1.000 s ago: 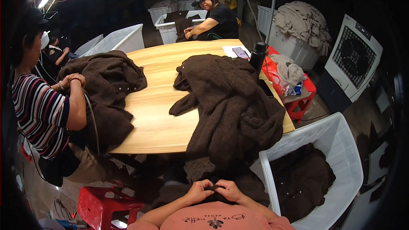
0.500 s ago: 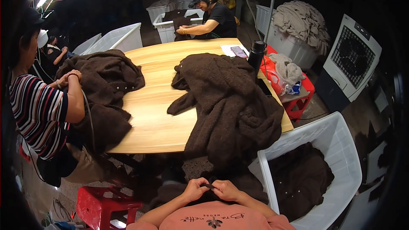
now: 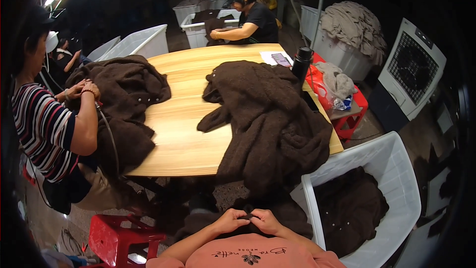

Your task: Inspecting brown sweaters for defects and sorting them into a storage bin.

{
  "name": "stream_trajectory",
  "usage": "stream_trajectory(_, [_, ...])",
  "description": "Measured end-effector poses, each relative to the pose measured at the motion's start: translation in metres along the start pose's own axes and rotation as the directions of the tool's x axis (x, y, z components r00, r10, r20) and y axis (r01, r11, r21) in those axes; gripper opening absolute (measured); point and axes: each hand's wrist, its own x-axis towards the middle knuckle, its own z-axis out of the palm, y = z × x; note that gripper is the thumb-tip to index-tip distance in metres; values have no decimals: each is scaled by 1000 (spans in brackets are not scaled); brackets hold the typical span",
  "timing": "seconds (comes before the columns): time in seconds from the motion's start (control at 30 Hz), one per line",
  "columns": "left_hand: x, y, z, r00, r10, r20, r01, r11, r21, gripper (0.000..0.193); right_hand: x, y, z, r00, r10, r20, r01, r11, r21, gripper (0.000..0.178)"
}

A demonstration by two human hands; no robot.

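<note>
Close together above my lap, both my hands pinch the edge of a dark brown knitted garment that spreads over my legs. My left hand grips it with thumb and fingers together. On the other side of a small raised fold, my right hand has its fingers closed on the same cloth. A heap of similar brown garments lies on the wooden table ahead, hanging over its near edge. To my right, a white plastic bin holds more brown knitwear with small pale buttons.
A person in a striped shirt works on brown garments at the left; another sits at the far side. A red stool stands lower left. A black bottle is on the table's right edge, with an air cooler beyond.
The cloth between my hands now stands up in a small fold, and my fingers have shifted along it. The person at the left has moved their hands slightly.
</note>
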Motion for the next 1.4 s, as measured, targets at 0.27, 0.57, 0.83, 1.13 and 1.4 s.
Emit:
stream_trajectory(0.27, [-4,7,-17,978,20,-205,-63,976,-207,5,-10,-11,-33,934,241,263,-295,937,189,19])
stream_trajectory(0.57, [-24,9,-52,921,-137,-363,-155,728,-668,22,-25,18,-50,926,38,375,-138,960,242,27])
stream_trajectory(0.83, [-23,11,-72,817,-115,-566,-351,679,-645,6,-20,-6,-55,954,274,118,-176,835,-521,30])
stream_trajectory(1.13, [-47,-16,-139,628,-183,-756,-630,450,-632,21,-40,2,-93,908,359,218,-405,886,226,23])
stream_trajectory(1.4, [-31,18,-94,623,-182,-760,-491,666,-561,6,-29,-18,-68,998,-48,-51,28,941,-337,23])
